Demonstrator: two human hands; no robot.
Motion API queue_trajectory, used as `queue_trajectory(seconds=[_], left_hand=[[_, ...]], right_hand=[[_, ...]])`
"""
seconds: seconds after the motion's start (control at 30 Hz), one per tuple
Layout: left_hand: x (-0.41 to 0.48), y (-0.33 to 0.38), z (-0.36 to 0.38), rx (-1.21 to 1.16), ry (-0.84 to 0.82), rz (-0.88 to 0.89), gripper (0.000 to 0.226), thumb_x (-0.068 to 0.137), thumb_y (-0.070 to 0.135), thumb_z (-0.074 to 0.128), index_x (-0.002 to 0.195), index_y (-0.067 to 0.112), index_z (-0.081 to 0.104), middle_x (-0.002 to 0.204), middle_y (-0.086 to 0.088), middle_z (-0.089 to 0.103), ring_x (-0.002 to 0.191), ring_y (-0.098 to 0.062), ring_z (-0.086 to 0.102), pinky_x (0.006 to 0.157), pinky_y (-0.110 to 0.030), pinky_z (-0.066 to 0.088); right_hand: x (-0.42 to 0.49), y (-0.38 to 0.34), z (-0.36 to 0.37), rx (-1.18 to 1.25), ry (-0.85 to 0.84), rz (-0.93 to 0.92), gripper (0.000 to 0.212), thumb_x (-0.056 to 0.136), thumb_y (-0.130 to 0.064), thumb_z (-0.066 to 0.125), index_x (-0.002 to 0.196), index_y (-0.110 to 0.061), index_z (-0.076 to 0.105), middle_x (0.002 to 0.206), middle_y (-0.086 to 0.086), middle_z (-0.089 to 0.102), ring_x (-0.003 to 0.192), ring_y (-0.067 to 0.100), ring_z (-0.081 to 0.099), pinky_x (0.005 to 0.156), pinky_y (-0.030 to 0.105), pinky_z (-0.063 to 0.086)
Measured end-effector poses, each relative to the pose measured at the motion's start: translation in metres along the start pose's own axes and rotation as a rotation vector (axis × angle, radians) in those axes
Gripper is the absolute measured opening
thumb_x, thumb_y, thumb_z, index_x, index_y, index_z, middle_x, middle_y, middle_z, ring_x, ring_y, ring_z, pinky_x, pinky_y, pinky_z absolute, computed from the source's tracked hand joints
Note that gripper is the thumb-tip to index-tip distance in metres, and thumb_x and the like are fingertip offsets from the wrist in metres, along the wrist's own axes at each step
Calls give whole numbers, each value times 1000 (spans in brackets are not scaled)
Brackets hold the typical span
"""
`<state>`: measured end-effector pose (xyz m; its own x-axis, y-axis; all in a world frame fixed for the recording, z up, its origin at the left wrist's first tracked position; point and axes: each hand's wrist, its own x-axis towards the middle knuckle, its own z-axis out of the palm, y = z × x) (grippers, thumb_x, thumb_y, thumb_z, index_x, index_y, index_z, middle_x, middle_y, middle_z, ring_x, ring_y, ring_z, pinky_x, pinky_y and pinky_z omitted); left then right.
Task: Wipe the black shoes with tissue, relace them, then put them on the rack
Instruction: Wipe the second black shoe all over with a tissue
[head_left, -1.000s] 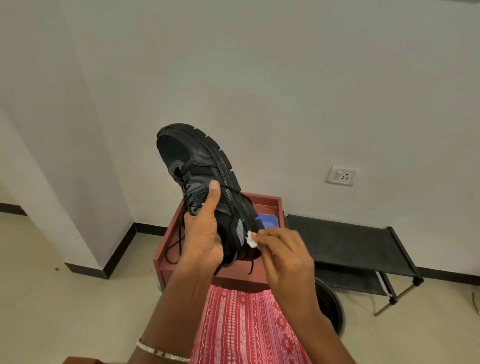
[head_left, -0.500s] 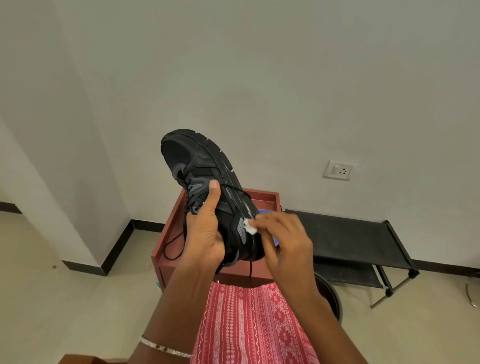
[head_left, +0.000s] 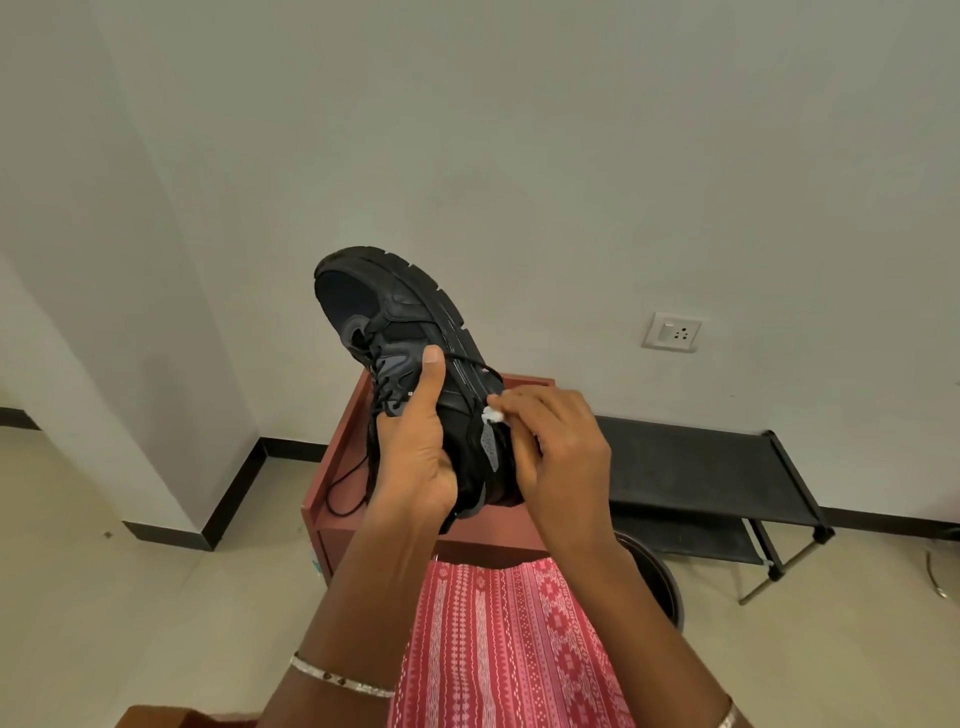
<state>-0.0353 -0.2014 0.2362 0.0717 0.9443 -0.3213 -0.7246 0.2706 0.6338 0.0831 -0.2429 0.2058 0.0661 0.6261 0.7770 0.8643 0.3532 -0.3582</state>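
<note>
In the head view our left hand (head_left: 415, 457) grips the black shoe (head_left: 395, 306) at its middle, thumb up its side, with the toe rising up and away from our fingers. Our right hand (head_left: 561, 457), nearer the heel, pinches the tissue (head_left: 491, 414) against the shoe's side. We judge the wipe should follow that long axis.

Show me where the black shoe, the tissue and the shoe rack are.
black shoe (head_left: 402, 332): head view, upper near the toe.
tissue (head_left: 491, 414): head view, white wad against the shoe.
shoe rack (head_left: 691, 467): head view, top black shelf.
</note>
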Motion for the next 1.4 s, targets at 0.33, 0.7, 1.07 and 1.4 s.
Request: queue_trajectory(seconds=[0.33,0.7,1.07,1.4], left_hand=[[-10,5,1,-218,-135,-234,44,88,44,69,94,0,76,100,-21,75,84,-37,74,88,-55,53],[-18,5,-5,-141,-204,-228,66,92,53,58,121,-6,63,121,-25,67,104,-33,71,90,-42,56],[-4,-19,-5,-118,-135,9,62,92,66,46,66,17,74,75,-2,71,76,-15,74,63,-26,56],[0,-18,-12,-74,-50,76,68,84,68,54,95,3,72,90,-14,71,85,-30,72,81,-40,59]], right_hand=[[-46,7,-14,17,144,100,30,86,9,69,112,-6,75,113,7,69,109,16,62,99,18,47],[-4,2,11,29,108,69,27,86,5,65,106,-8,77,105,5,74,100,15,67,102,29,51],[33,-47,-2,278,-256,43,31,89,-2,58,108,-15,78,108,-4,76,107,5,67,97,13,48],[13,-40,-20,116,-223,71,31,82,6,68,103,-14,79,104,-1,77,101,10,70,97,17,51]])
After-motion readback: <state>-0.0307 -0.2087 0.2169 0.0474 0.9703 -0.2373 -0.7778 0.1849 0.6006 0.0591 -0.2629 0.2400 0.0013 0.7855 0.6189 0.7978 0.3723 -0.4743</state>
